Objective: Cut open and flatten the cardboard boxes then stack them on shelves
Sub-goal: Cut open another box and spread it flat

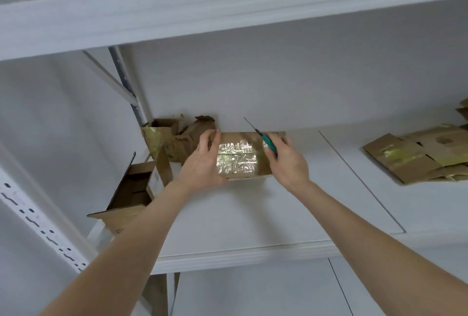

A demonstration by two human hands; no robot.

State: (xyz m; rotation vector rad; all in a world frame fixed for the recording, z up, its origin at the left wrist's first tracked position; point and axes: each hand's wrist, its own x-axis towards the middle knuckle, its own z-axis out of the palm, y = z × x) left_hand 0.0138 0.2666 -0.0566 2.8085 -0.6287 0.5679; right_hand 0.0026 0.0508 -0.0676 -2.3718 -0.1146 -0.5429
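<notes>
Left hand [202, 161] grips the box [262, 167] near the back edge of the shelf [253, 214]; right hand [287, 162] clenches a knife [268, 144] — blade up. Glossy tape [236, 161] could skid that blade into the left hand.

Plenty of bare white shelf board [253, 214] in front of the taped box [238, 158], and it runs rightward as far as the flattened cardboard pile [425, 156]. The left is crowded: an open box [131, 189] at the near edge, crumpled boxes [174, 138] jammed in the back corner. The upper shelf [202, 9] caps the headroom, and the knife [262, 137] blade in the right hand [288, 161] pokes up behind the taped box.
</notes>
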